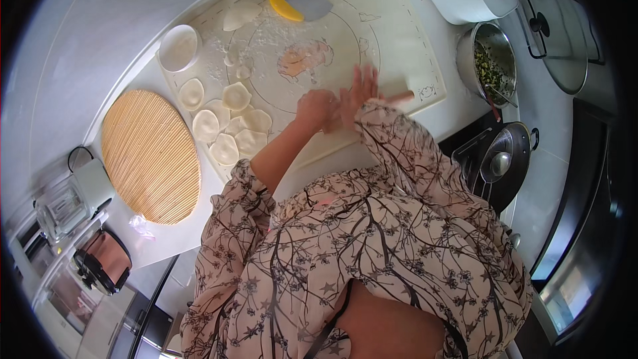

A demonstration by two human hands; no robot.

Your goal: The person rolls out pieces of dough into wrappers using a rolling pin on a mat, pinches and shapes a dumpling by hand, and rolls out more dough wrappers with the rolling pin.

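Near the front edge of a pale silicone pastry mat (398,55), my right hand (361,90) lies palm-down across a wooden rolling pin (401,96), fingers stretched out and slightly blurred. One end of the pin sticks out to the right. Right beside it is my left hand (317,108), with its fingers curled down to the mat; whatever lies beneath them is hidden. Several round dough wrappers (251,141) overlap on the mat's left part. Small dough pieces (242,71) sit in scattered flour behind them, and a larger dough lump (241,15) rests farther back.
A dough scraper with a yellow grip (286,6) lies at the back. Left are a white bowl of flour (180,48) and a round slatted mat (152,157). To the right stand a steel bowl of chopped filling (486,65) and a dark pan (518,159) holding a strainer (498,157).
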